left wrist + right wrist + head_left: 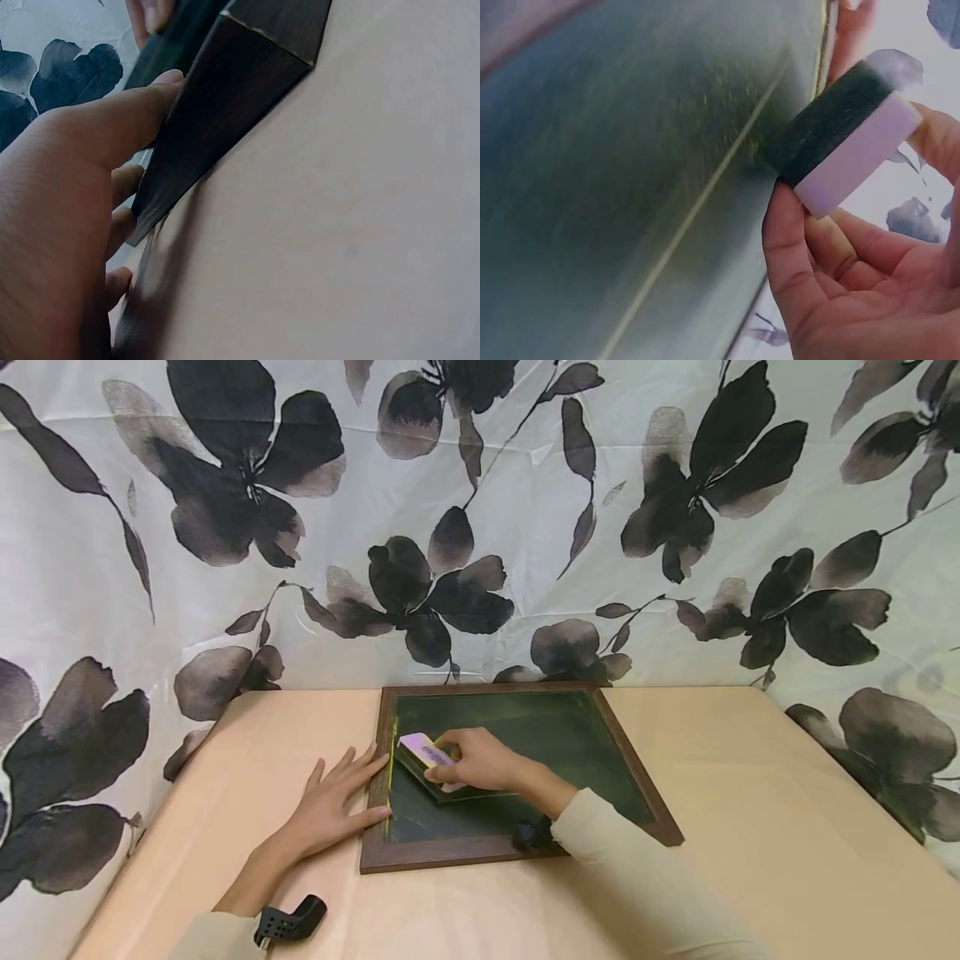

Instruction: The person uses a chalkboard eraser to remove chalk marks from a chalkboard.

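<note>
A small chalkboard [517,739] in a brown wooden frame [450,853] lies on the table. My right hand [486,762] grips a chalkboard eraser [422,748] over the board's left part. The eraser has a lilac body with a printed label and a dark green felt [832,120]. In the right wrist view, fingers and thumb hold it by its lilac sides. With fingers spread, my left hand [330,806] touches the frame's left side; its thumb [127,120] lies against the frame edge in the left wrist view. Yellow chalk [391,777] runs along the board's left edge.
The board stands on a pale peach table [750,827]. Behind it hangs a white cloth [525,485] with dark flowers. A black wrist device [291,920] sits on my left wrist, and another dark device [532,835] is by my right wrist. A pale line [697,202] crosses the board.
</note>
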`<control>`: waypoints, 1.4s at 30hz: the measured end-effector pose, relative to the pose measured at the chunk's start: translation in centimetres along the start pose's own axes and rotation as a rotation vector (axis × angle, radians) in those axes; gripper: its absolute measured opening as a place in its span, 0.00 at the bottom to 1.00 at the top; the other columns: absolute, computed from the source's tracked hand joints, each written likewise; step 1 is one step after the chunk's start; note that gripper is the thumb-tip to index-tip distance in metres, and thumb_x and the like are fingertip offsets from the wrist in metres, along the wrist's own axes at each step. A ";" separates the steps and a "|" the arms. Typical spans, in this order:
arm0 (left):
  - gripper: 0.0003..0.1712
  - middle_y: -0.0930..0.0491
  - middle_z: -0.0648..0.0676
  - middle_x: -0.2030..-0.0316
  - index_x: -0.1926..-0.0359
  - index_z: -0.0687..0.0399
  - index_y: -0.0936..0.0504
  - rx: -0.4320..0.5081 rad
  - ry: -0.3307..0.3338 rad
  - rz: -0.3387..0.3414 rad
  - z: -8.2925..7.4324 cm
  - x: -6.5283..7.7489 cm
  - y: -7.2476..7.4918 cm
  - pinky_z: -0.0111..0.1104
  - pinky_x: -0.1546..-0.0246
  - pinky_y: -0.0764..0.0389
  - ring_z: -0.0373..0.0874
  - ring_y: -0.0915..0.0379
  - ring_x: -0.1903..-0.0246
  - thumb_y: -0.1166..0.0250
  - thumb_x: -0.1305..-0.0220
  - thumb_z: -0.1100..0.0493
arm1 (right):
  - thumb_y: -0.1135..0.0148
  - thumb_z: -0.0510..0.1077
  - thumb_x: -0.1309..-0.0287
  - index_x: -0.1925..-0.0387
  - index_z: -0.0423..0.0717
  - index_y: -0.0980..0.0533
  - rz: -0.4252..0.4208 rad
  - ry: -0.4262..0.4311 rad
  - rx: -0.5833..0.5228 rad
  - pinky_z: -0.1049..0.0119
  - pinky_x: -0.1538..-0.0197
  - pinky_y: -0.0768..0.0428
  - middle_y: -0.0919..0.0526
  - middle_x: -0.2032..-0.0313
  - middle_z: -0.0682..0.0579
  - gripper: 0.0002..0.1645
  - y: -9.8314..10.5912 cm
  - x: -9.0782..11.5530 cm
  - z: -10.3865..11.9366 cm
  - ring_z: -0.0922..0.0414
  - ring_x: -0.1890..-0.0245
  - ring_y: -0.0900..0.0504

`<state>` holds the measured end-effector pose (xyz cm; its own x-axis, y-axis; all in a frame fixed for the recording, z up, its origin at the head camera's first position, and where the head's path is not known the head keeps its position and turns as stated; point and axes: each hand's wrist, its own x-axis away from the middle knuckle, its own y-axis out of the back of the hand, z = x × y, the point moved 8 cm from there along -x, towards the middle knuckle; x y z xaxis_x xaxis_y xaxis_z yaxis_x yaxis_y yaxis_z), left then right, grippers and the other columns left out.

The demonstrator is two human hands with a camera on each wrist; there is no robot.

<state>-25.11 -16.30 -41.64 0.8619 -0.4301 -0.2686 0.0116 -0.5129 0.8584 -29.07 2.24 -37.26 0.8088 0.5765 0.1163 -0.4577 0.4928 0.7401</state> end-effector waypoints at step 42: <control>0.44 0.45 0.54 0.28 0.29 0.46 0.36 0.006 0.016 0.019 0.2 -0.2 0.1 0.64 0.38 0.66 0.60 0.56 0.30 0.38 0.42 0.35 | 0.32 0.47 0.49 0.51 0.25 0.26 -0.372 -0.138 0.449 0.62 0.72 0.29 0.20 0.69 0.46 0.32 9.7 14.2 -11.2 0.56 0.74 0.27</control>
<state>-25.39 -16.41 -41.58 0.8699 -0.4278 -0.2456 -0.0076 -0.5095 0.8604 -26.17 22.55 -35.84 0.9390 0.3137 -0.1413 0.0417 0.3038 0.9518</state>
